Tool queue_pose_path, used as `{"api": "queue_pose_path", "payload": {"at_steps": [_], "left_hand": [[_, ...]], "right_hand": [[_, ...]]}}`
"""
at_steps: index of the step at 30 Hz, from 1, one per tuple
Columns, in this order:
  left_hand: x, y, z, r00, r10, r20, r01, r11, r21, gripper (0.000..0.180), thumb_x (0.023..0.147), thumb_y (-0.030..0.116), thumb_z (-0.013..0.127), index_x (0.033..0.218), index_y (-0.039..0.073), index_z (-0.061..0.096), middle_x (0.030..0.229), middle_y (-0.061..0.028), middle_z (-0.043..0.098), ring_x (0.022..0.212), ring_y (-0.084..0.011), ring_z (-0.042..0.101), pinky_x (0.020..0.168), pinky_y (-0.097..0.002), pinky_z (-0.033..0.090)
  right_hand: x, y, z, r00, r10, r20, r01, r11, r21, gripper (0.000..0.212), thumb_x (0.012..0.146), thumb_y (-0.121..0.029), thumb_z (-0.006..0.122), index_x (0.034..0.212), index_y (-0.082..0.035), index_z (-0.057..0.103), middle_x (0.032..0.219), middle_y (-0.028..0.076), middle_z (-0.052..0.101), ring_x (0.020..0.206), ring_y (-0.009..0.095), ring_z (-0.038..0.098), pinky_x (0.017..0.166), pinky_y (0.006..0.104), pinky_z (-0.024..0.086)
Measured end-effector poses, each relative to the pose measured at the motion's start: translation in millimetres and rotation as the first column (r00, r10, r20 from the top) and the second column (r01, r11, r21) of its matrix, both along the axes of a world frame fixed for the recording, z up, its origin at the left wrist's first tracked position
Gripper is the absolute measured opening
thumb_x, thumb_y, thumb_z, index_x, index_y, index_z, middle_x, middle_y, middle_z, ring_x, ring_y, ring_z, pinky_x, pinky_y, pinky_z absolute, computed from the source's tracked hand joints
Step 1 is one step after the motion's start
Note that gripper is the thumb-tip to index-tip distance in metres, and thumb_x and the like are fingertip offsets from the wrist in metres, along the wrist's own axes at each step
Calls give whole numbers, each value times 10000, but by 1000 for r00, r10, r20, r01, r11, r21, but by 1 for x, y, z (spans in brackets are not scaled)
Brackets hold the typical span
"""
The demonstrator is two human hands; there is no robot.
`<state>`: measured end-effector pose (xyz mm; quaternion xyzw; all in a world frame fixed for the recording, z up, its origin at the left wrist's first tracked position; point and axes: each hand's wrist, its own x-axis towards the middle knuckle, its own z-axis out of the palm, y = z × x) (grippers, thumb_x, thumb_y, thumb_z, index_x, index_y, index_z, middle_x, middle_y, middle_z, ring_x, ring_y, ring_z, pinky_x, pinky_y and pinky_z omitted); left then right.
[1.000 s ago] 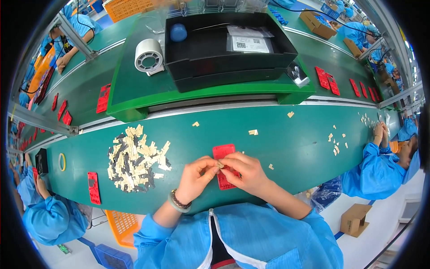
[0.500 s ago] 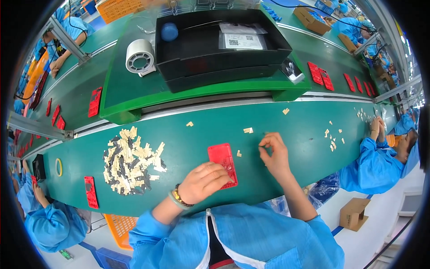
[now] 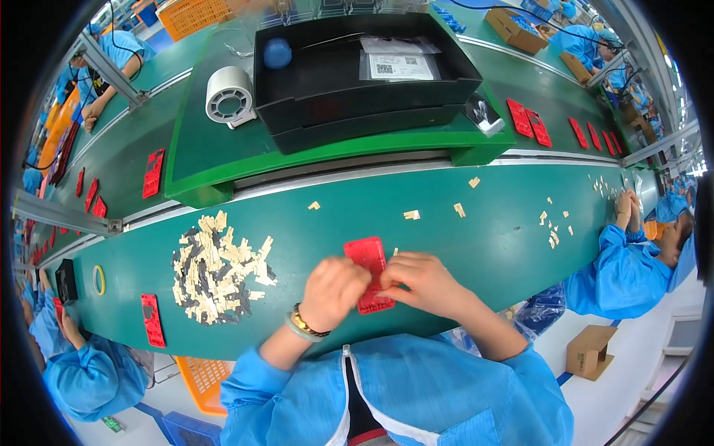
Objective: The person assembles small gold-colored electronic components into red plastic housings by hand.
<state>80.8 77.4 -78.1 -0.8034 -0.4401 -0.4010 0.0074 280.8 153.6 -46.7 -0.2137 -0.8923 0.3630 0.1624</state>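
A red plastic casing (image 3: 365, 254) lies on the green table right in front of me. My left hand (image 3: 333, 293) is curled closed at its left edge, gripping it. Over its right side my right hand (image 3: 426, 284) has its fingers pinched together; whatever sits between the fingertips is too small or hidden to name. Part of the casing's lower half is covered by both hands. To the left spreads a heap of small cream and dark-grey pieces (image 3: 216, 271). Single cream pieces (image 3: 411, 215) lie beyond my hands, one (image 3: 460, 210) farther right.
Another red casing (image 3: 152, 321) lies left of the heap, near a yellow tape ring (image 3: 99, 280). A raised green shelf (image 3: 312, 160) carries a black tray (image 3: 364, 111) and a white roll (image 3: 230, 97). Co-workers sit at both sides; one (image 3: 632, 260) is at right.
My right hand has come left and down onto the casing, leaving a cream piece visible where it was. My left hand has shifted slightly left, toward the casing's edge.
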Motion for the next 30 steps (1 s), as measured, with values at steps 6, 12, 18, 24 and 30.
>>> {"api": "queue_pose_path", "payload": {"at_steps": [6, 12, 18, 24, 30], "left_hand": [[-3, 8, 1, 978, 153, 140, -75, 890, -450, 313, 819, -50, 538, 1122, 20, 502, 913, -124, 652, 852, -326, 608, 741, -412, 494], [0, 11, 1, 871, 310, 380, -53, 830, -555, 380, 790, -78, 499, 1159, 16, 490, 944, -139, 653, 900, -345, 606, 809, -425, 486], [0, -8, -20, 994, 99, -52, -107, 977, -183, 290, 766, 1, 613, 1056, 1, 598, 1161, -156, 570, 1130, -324, 538, 938, -421, 464], [15, -12, -36, 978, 121, -170, -163, 953, -257, 364, 769, 124, 624, 1091, -40, 579, 1183, -180, 550, 1164, -319, 503, 1002, -413, 427], [16, -11, -37, 977, 134, -168, -174, 950, -258, 349, 749, 114, 633, 1064, -32, 594, 1168, -173, 554, 1152, -318, 514, 968, -394, 461]], "right_hand": [[12, -1, -17, 928, -360, 96, 289, 858, 424, 242, 708, -118, 705, 933, -101, 617, 968, 65, 583, 969, 249, 560, 852, 395, 408], [-38, 2, -24, 962, -197, -191, 272, 784, 558, 172, 702, -178, 729, 779, -96, 599, 932, 30, 586, 927, 224, 557, 812, 376, 417], [-29, 22, -59, 876, -467, -120, 476, 878, 57, 97, 754, -143, 715, 800, -92, 647, 962, 38, 568, 930, 232, 509, 842, 366, 356], [-33, 21, -70, 876, -468, -122, 478, 874, 83, 82, 741, -148, 721, 752, -115, 647, 1015, 20, 560, 1019, 220, 451, 889, 365, 282], [-36, 21, -71, 869, -480, -122, 493, 862, 120, 83, 729, -143, 720, 741, -116, 643, 1011, 15, 563, 1018, 217, 458, 883, 366, 283]]}}
